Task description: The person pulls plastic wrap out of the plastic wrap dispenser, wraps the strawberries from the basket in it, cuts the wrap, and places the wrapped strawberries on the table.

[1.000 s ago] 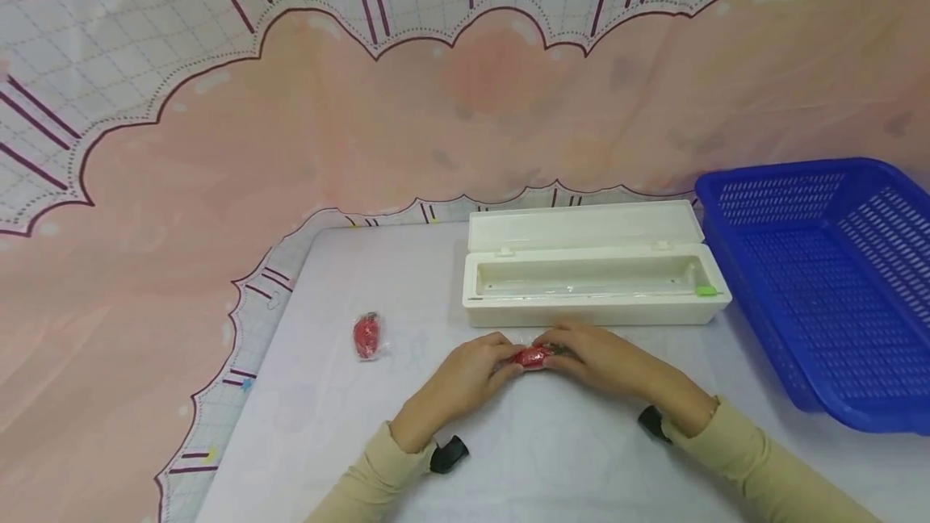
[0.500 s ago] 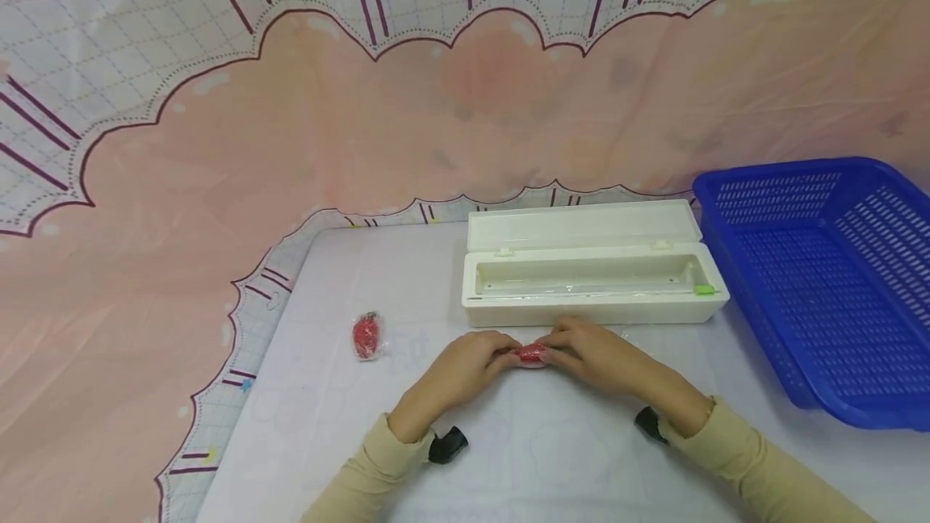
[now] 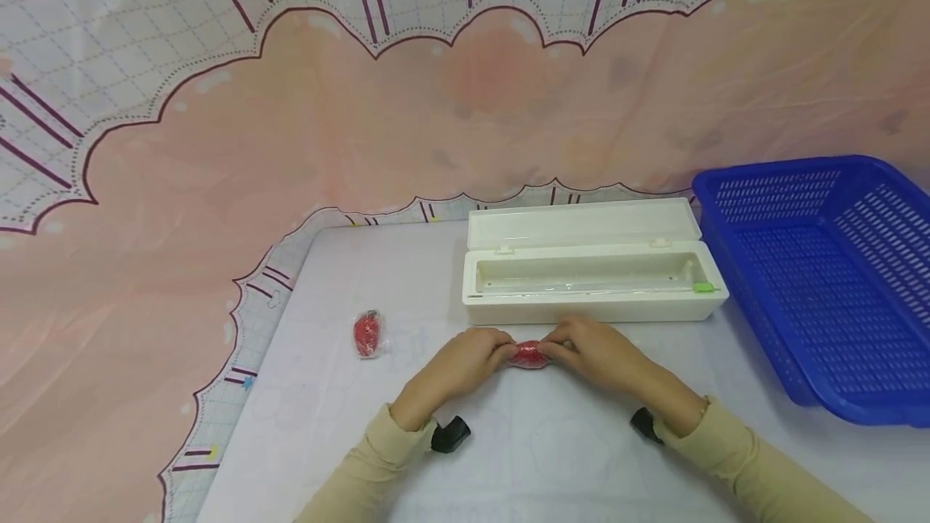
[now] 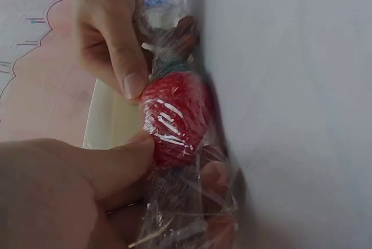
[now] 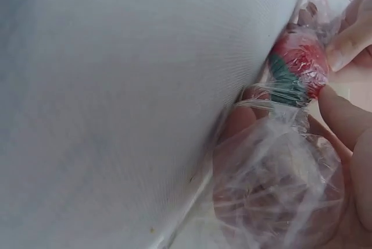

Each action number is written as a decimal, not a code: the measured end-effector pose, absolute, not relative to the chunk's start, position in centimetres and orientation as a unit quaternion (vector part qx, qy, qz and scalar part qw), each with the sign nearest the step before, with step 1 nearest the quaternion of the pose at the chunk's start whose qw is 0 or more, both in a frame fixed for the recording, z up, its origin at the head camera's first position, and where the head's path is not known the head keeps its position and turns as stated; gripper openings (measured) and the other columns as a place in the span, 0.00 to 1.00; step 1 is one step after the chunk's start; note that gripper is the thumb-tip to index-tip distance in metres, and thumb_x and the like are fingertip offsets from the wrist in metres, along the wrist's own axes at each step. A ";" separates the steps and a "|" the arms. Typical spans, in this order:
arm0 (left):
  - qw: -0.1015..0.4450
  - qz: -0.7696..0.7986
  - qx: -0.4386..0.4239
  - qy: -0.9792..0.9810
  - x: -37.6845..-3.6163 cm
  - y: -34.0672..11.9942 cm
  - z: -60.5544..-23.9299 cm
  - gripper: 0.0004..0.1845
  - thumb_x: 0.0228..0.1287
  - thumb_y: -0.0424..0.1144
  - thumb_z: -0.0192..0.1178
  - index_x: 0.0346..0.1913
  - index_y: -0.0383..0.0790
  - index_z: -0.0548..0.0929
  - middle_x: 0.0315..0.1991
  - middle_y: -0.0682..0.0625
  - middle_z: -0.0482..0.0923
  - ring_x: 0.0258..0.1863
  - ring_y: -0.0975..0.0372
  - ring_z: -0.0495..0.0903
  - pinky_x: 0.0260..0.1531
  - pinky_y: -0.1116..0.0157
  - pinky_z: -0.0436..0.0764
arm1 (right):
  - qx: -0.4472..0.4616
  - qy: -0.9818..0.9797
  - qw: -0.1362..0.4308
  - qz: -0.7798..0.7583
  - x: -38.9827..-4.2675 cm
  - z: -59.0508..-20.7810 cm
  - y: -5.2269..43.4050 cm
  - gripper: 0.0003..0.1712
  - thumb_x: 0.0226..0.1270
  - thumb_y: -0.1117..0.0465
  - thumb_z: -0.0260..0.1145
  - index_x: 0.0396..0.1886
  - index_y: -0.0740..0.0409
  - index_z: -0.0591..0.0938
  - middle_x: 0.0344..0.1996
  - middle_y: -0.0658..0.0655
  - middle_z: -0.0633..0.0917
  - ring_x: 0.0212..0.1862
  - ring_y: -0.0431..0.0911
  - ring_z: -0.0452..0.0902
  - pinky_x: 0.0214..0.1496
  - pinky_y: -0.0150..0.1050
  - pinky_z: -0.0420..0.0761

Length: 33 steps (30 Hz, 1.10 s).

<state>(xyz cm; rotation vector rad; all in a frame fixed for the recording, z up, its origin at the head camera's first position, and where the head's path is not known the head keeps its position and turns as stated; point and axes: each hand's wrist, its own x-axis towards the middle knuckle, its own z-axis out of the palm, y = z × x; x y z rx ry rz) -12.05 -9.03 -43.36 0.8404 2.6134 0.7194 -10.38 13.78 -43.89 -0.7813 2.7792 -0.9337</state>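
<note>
Versus a second before, both hands had shifted slightly up the table toward the long white plastic dispenser box [image 3: 588, 273], and more of the red strawberry-shaped toy wrapped in clear cling film [image 3: 528, 354] showed between them; half a second before it was mostly covered by fingers. Nothing else moved. Left hand [image 3: 465, 361] pinched the wrapped toy's left end, thumb curled against the red body, film bunched under its fingers [image 4: 125, 162]. Right hand [image 3: 592, 353] pinched the right end, at the green top, fingers [image 5: 349, 115] curled round the twisted film. Toy lay on the white table [image 3: 552, 458] between the two grips, just in front of the box. A second wrapped red strawberry toy [image 3: 367, 333] lay well apart to the left. Blue perforated plastic basket [image 3: 821, 281] sat right of the box.
</note>
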 end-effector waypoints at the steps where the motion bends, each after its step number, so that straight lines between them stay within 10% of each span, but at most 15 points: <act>1: 0.157 0.257 0.289 0.909 -12.1 -9.0 -43.3 0.12 0.75 0.41 0.55 0.42 0.42 0.88 0.29 0.58 0.79 0.31 0.68 0.73 0.37 0.68 0.75 | -0.253 0.915 0.053 -0.309 -10.4 -43.9 13.7 0.11 0.69 0.53 0.66 0.32 0.49 0.91 0.25 0.41 0.78 0.29 0.35 0.68 0.32 0.31 0.71; 8: 0.171 0.281 0.280 0.902 -12.7 -9.2 -43.5 0.12 0.75 0.39 0.54 0.35 0.43 0.86 0.21 0.59 0.69 0.25 0.68 0.68 0.32 0.69 0.70 | -0.248 0.914 0.057 -0.315 -10.7 -43.9 13.8 0.10 0.68 0.53 0.67 0.30 0.49 0.91 0.23 0.41 0.77 0.28 0.35 0.66 0.30 0.30 0.69; 33: 0.075 0.239 0.269 0.930 -12.0 -7.5 -43.1 0.12 0.64 0.45 0.67 0.45 0.42 0.89 0.42 0.52 0.87 0.43 0.62 0.83 0.45 0.63 0.81 | -0.232 0.908 0.087 -0.338 -11.6 -44.3 14.0 0.10 0.69 0.55 0.67 0.32 0.53 0.90 0.18 0.43 0.76 0.21 0.35 0.65 0.25 0.30 0.68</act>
